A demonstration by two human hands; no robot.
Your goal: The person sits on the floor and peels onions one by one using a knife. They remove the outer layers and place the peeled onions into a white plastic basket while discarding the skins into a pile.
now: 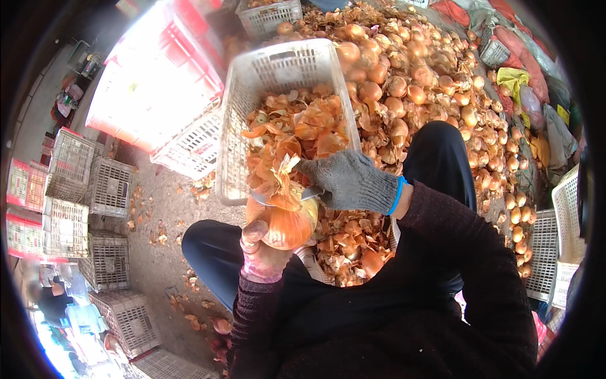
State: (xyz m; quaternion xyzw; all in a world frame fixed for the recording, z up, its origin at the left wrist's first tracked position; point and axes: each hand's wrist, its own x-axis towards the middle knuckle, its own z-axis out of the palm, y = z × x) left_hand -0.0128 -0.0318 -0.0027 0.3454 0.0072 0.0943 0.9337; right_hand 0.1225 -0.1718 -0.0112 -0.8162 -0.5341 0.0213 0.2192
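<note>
My left hand point(265, 253), in a stained pale glove, holds a large yellow onion point(289, 226) from below. In a grey knit glove with a blue cuff, my right hand point(352, 180) grips a knife point(312, 192), its handle mostly hidden by the fingers. The blade lies across the top of the onion, partly covered by loose dry skin point(284, 177) that stands up from the neck. Just beyond both hands is a white plastic crate point(284, 66) filled partway with onion skins point(317, 123). More skins point(352, 246) lie on the ground between my knees.
A wide heap of onions point(397, 90) spreads ahead and to the right. Red and white crates point(156, 90) stand at the left, brightly lit. Several stacked crates point(111, 184) line the far left. Sacks point(525, 66) lie at the far right. A person point(54, 298) is at lower left.
</note>
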